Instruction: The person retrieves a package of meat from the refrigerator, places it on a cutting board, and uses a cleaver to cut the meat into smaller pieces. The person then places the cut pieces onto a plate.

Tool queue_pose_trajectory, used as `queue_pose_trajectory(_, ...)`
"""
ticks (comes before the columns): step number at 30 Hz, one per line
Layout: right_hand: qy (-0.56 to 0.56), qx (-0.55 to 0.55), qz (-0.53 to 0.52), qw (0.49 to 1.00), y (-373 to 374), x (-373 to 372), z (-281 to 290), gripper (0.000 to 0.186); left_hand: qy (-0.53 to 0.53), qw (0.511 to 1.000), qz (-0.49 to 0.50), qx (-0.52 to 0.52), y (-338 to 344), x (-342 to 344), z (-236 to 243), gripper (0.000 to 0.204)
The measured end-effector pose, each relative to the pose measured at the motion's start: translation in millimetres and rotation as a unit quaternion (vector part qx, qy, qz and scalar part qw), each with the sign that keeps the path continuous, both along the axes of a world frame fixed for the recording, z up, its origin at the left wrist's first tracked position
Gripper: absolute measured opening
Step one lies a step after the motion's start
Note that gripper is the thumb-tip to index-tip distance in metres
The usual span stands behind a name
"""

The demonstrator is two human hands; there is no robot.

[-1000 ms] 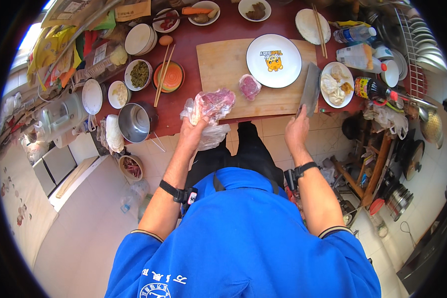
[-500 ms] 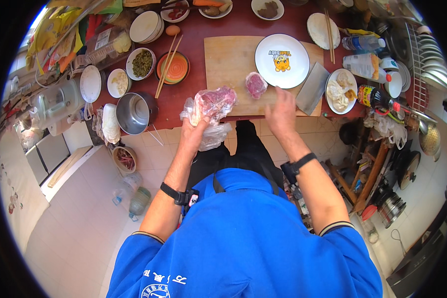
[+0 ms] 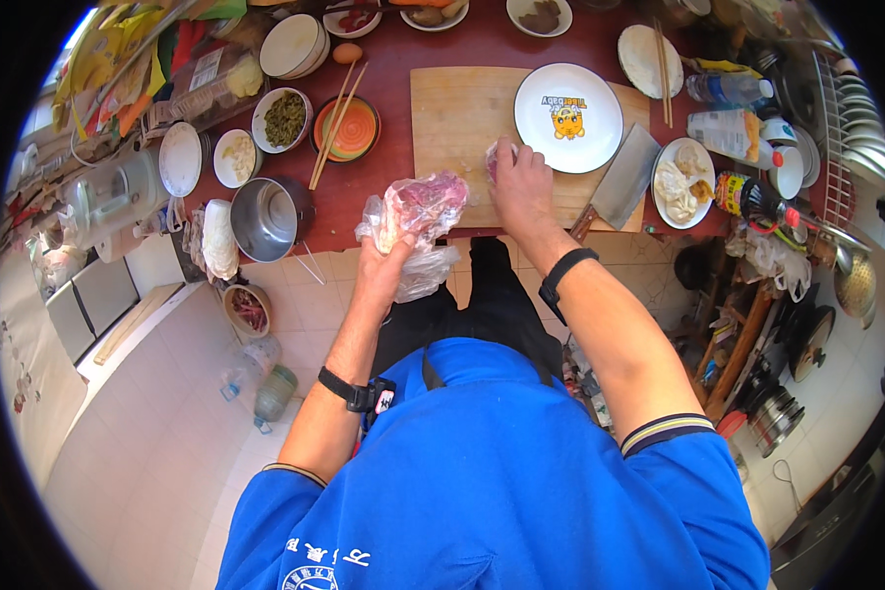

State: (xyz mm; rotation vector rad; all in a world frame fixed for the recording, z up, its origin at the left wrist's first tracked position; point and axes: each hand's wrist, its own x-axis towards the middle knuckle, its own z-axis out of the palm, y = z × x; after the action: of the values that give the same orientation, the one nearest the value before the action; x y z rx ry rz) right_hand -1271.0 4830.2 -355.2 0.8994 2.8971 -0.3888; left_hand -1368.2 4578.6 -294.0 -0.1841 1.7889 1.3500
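Observation:
My left hand grips a large piece of raw meat in crumpled clear plastic at the table's front edge. My right hand is closed on a smaller red meat piece on the wooden cutting board, covering most of it. Right of that hand, a cleaver lies on the board, handle toward me. A white plate with a cartoon print rests on the board's back right part.
At left are a steel pot, bowls of food, an orange dish with chopsticks and an egg. At right are a plate of pale food, bottles and a dish rack. A bin stands low left.
My right hand has released the cleaver onto the board and moved leftward to take hold of the smaller meat piece. My left hand still holds the bagged meat.

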Motion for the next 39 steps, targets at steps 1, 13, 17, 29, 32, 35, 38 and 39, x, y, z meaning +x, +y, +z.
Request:
queue_pose_trajectory(1,-0.011,-0.002,0.0,1.0,-1,-2,-3,0.07,-0.001,1.0,0.0,0.004,1,0,1,0.064)
queue_pose_trajectory(13,0.189,-0.768,-0.355,0.498,36,27,45,0.06,-0.026,0.998,0.022,0.052,7,-7,2,0.066)
queue_pose_trajectory(17,0.217,-0.814,-0.343,0.415,42,36,55,0.053,-0.042,0.998,0.017,0.041,11,-6,7,0.063)
queue_pose_trajectory(29,0.042,-0.06,-0.178,0.981,77,32,30,0.073,0.02,0.994,-0.013,0.103,19,-3,21,0.064)
queue_pose_trajectory(32,-0.001,0.005,-0.124,0.992,77,29,42,0.073,0.051,0.988,-0.029,0.145,26,0,27,0.063)
queue_pose_trajectory(35,0.12,-0.039,-0.088,0.988,64,27,67,0.069,0.091,0.984,-0.064,0.141,30,0,33,0.063)
queue_pose_trajectory(38,0.087,-0.521,-0.223,0.82,33,21,90,0.059,0.119,0.98,-0.091,0.13,36,1,39,0.064)
queue_pose_trajectory(39,0.061,-0.636,-0.231,0.734,28,20,95,0.057,0.115,0.982,-0.097,0.11,39,1,41,0.064)
